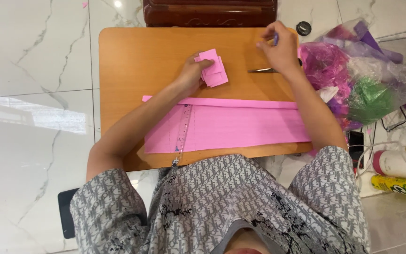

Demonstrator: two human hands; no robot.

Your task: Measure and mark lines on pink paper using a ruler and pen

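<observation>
My left hand rests on the wooden table and holds a small stack of pink paper squares. My right hand is raised at the table's far right, pinching a small blue pen-like object. Just under that hand lie scissors flat on the table. A long pink paper sheet spreads across the near side of the table. A clear ruler lies upright across the sheet's left part.
A pile of plastic bags with pink, purple and green material sits to the right of the table. Bottles and a cup stand on the marble floor at the right. A dark wooden piece of furniture is beyond the table.
</observation>
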